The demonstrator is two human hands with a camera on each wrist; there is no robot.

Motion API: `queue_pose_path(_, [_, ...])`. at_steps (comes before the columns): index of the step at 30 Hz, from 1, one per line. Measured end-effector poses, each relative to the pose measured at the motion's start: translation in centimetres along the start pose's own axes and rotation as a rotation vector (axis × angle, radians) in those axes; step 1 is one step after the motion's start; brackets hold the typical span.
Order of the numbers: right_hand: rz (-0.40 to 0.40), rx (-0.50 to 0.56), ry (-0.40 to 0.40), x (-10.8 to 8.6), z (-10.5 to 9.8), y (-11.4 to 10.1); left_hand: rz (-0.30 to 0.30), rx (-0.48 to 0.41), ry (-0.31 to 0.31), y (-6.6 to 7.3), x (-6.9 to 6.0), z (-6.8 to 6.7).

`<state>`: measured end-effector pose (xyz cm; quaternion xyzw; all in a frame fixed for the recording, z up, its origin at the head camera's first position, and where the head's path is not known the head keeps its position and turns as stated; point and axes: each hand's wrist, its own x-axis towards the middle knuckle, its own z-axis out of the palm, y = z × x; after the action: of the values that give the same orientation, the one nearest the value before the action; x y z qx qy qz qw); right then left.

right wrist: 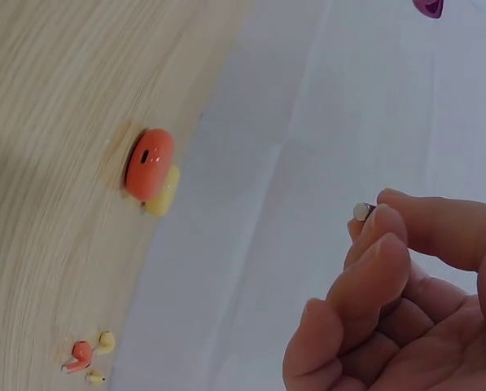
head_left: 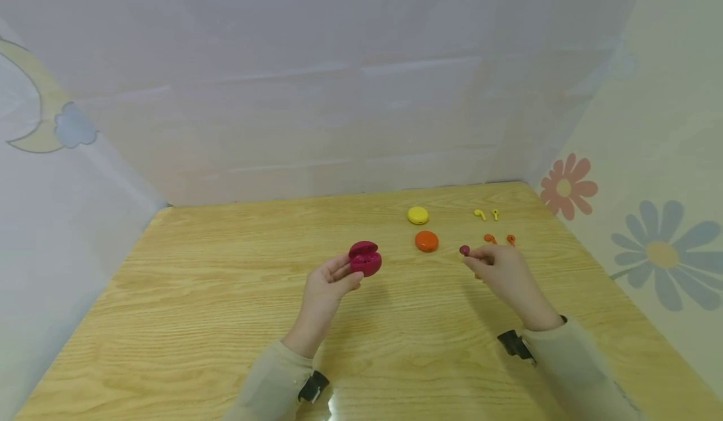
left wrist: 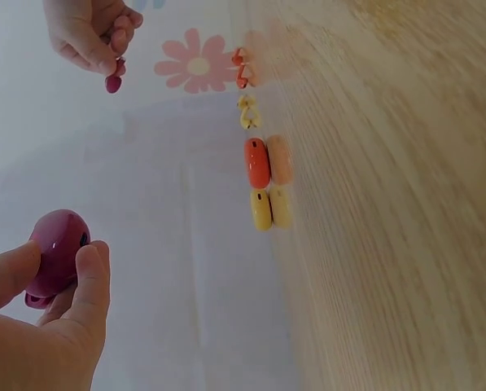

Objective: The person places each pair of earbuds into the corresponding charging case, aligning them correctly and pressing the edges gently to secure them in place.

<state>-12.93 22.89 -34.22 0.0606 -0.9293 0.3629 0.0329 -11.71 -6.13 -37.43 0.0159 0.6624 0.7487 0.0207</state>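
Note:
My left hand (head_left: 327,286) holds a dark pink earbud charging case (head_left: 367,264) above the table, its lid raised. In the left wrist view, thumb and fingers grip the rounded case (left wrist: 59,252) from either side. Between thumb and fingertips of my right hand (head_left: 505,277) is a dark pink earbud (head_left: 464,250), held in the air to the right of the case. The right wrist view shows only the pale stem end of that earbud (right wrist: 362,212); the fingers hide the rest. Whether another earbud sits inside the case I cannot tell.
On the wooden table (head_left: 226,320) lie a closed orange case (head_left: 426,241) and a closed yellow case (head_left: 418,215). To their right are two yellow earbuds (head_left: 480,214) and two orange earbuds (head_left: 511,239). Cloth-covered walls (head_left: 361,126) border the back and sides.

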Motion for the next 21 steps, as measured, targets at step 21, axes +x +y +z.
queue_pose_path(21, [-0.022,0.078,0.03,-0.1,2.1,-3.1,-0.017,-0.009,0.0,-0.1,0.1,0.3])
